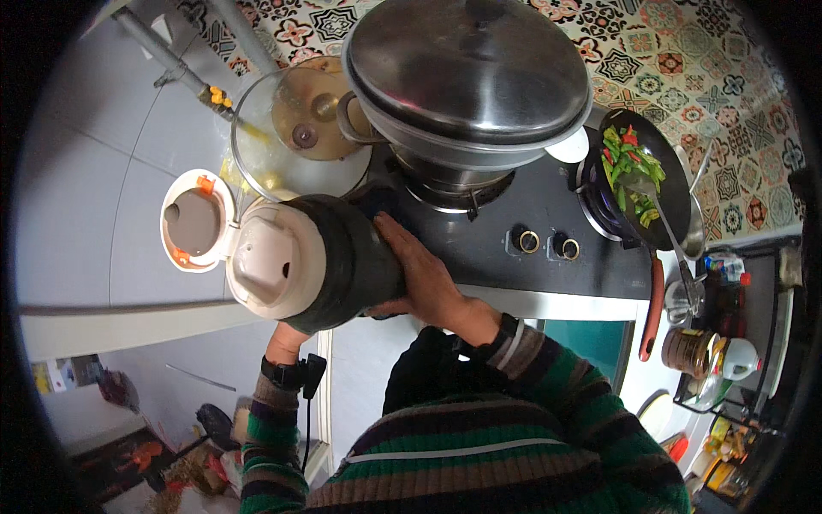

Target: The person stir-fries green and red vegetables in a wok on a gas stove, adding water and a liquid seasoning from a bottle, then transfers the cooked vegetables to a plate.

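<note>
Close to the camera, my right hand (427, 276) grips the side of a large dark vacuum flask (359, 257) with a cream top. Its hinged lid (196, 225) with orange catches is flipped up to the left, and a pouring hole shows in the spout. My left hand (287, 335) is at the underside of the flask; its fingers are hidden behind it, so its grip cannot be seen. Beyond the flask, a large lidded steel pot (469, 70) stands on the black gas hob (501, 257).
A dark frying pan (671, 186) with green and red peppers and a spatula sits on the right burner, its red-brown handle pointing toward me. Left of the pot lies a glass lid (257, 96) over a bowl. Jars and bottles (690, 352) fill a rack at the right.
</note>
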The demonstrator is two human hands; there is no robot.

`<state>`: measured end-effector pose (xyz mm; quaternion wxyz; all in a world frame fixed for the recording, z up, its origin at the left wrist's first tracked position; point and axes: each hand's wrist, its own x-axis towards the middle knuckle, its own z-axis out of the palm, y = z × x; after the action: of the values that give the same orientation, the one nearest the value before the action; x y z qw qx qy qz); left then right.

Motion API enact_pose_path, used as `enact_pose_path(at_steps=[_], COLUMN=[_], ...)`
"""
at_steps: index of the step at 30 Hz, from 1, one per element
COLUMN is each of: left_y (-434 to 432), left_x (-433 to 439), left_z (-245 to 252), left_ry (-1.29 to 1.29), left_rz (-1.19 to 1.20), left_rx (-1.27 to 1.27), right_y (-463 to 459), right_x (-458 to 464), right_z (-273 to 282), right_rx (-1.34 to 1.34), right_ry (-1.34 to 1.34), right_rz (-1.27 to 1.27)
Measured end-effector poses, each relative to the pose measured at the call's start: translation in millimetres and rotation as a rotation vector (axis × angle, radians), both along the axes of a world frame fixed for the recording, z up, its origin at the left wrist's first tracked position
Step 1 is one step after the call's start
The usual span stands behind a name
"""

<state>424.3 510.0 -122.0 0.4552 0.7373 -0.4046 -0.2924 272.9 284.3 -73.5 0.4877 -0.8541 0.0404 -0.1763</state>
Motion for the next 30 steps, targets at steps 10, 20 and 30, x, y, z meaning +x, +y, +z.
enact_pose_path(at_steps=[10,20,30], left_y=[-46,-44,1], left_x=[54,59,-32], left_z=[-43,-59,-29], left_ry=[-0.217,-0.218,-0.117], left_rz=[-0.133,-0.146,0.461], left_rx=[0.099,0.05,-0.11], right_y=[-17,-22,-222], right_x=[12,-18,-352], right_z=[-38,-16,65], right_rx=[0.093,-0.155,-1.004], right_ry=[0.036,0.137,0.665], right_rz=[-0.157,-0.202,-1.184])
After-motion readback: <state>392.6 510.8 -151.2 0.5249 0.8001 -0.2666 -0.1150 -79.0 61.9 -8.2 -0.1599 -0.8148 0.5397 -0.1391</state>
